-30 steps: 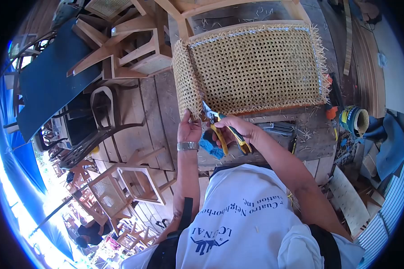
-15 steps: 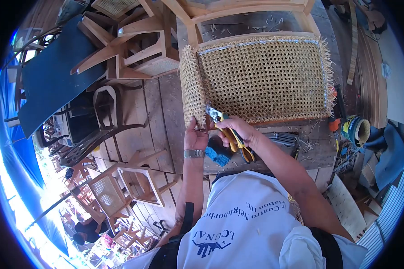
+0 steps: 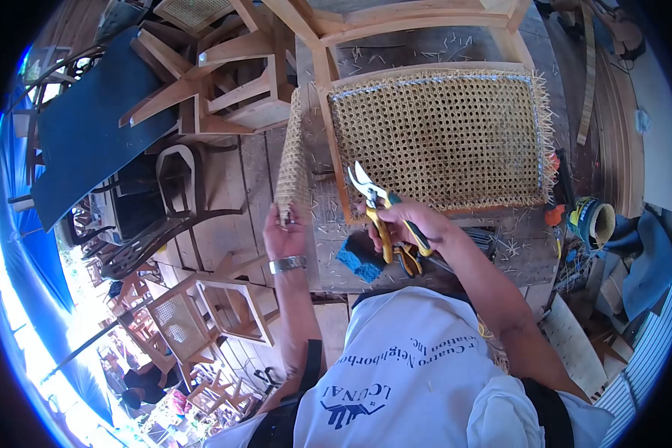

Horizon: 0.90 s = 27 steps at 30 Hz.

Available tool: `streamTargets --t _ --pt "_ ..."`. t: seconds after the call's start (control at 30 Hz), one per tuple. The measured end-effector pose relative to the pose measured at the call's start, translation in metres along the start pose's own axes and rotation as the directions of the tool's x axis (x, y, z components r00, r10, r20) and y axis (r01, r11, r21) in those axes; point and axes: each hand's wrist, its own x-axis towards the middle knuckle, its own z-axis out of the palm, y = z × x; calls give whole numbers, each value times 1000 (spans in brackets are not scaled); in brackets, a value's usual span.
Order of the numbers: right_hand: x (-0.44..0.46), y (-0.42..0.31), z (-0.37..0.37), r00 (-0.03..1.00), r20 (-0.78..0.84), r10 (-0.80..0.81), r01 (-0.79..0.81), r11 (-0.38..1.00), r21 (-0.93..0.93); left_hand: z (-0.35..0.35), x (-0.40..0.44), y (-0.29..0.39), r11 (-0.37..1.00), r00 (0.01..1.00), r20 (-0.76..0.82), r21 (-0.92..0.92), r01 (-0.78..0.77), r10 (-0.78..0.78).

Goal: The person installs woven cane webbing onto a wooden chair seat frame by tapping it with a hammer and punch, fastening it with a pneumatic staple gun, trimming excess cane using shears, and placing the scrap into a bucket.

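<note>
My left hand (image 3: pixel 284 233) grips the lower end of a narrow strip of woven cane webbing (image 3: pixel 293 160), held apart from the chair on its left side. In my right hand (image 3: pixel 420 224) is a pair of pruning shears (image 3: pixel 384 213) with yellow and dark handles, its blades parted and pointing up-left. The shears are over the near left corner of the cane panel (image 3: pixel 440 138), which covers the wooden chair frame (image 3: pixel 332 89). Frayed cane ends stick out along the panel's right and near edges. A blue sponge (image 3: pixel 360 257) lies below the shears.
Cane scraps litter the wooden worktable (image 3: pixel 328 272). Another yellow-handled tool (image 3: pixel 407 261) lies near my right hand. Unfinished wooden chairs (image 3: pixel 239 82) stand at the left, with a dark chair (image 3: pixel 183 179) below them. A rolled cane piece (image 3: pixel 601 219) sits at the right.
The cane strip has come away from the panel's left edge and moved left with my left hand. The shears have shifted slightly right, and their blades now show parted.
</note>
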Motion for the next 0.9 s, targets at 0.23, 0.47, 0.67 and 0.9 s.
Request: streamTargets --t 0.23,0.47,0.67,0.9 --pt "-119 28 -4 989 -144 -41 35 999 -42 30 8 102 933 959 123 230 -276 254" --pt "-214 69 -20 939 -294 -176 178 984 -21 82 -69 118 787 788 330 173 -591 519" --pt "-235 89 -32 941 -256 -221 214 975 -53 53 -157 122 680 702 431 235 -694 567" --pt "-313 157 -52 920 -339 -198 169 979 -115 16 -264 49 671 680 476 223 -707 558"
